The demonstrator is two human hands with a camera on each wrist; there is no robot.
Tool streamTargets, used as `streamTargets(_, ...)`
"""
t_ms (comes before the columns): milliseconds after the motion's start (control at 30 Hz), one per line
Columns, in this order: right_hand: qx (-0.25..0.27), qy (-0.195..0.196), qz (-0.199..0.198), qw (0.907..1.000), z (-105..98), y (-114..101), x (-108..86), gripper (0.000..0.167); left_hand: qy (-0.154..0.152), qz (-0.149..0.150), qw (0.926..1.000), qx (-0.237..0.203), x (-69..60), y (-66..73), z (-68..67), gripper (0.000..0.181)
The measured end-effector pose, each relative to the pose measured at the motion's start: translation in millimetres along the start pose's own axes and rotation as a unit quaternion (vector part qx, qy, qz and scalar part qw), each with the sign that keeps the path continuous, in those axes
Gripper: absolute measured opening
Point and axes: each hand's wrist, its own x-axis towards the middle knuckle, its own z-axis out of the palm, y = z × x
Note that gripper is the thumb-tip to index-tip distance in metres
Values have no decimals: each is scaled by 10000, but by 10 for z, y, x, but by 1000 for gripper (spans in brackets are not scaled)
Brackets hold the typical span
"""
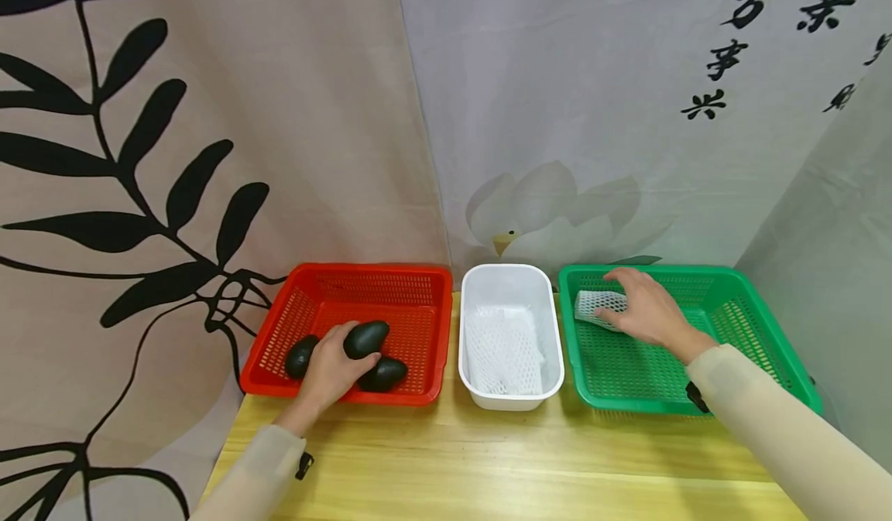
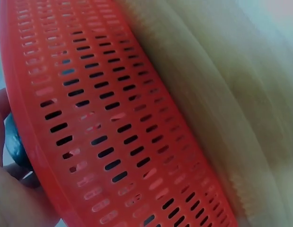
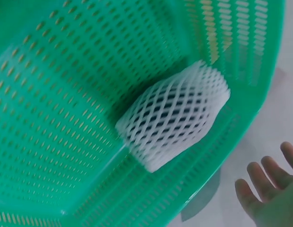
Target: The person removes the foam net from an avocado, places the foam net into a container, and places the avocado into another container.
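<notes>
My left hand (image 1: 331,366) is in the red basket (image 1: 416,395) and grips a dark avocado (image 1: 366,339) between thumb and fingers. Two more avocados lie in that basket, a left one (image 1: 300,357) and a right one (image 1: 385,375). In the left wrist view the basket wall hides most of the held avocado (image 2: 16,142). Over the green basket (image 1: 704,406), my right hand (image 1: 648,308) has its fingers spread. Below it, a dark item in a white foam net sleeve (image 3: 174,116) lies by the basket wall; the right wrist view shows the hand (image 3: 274,189) apart from it.
Between the two baskets stands a white tub (image 1: 511,402) with white foam net sleeves (image 1: 502,351) inside. All three containers are on a wooden table (image 1: 488,459). A printed curtain (image 1: 334,118) hangs right behind them.
</notes>
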Motion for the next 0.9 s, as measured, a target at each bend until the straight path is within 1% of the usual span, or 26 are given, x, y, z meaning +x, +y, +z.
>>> streamTargets(133, -186, -230, 58, 9995, -13, 99, 93, 70, -242, -35, 9996, 139, 85, 6, 0, 78)
streamTargets(267, -405, -480, 44, 9980, -14, 161, 162, 73, -435, 69, 9983, 369, 200, 57, 15, 77)
streamTargets(367, -551, -675, 24, 9962, -9, 191, 198, 75, -510, 171, 9976, 437, 300, 93, 35, 74)
streamTargets(533, -811, -972, 3, 9920, 60, 268, 244, 81, -708, 116, 9963, 474, 421, 101, 77, 69)
streamTargets(700, -966, -1212, 94, 9879, 162, 343, 266, 89, -977, 157, 9933, 590, 503, 95, 162, 71)
streamTargets(800, -961, -1381, 171, 9856, 211, 367, 267, 92, -1141, 222, 9902, 779, 533, 93, 216, 73)
streamTargets(900, -997, -1469, 201, 9839, 248, 381, 264, 95, -1264, 221, 9869, 979, 554, 88, 260, 74)
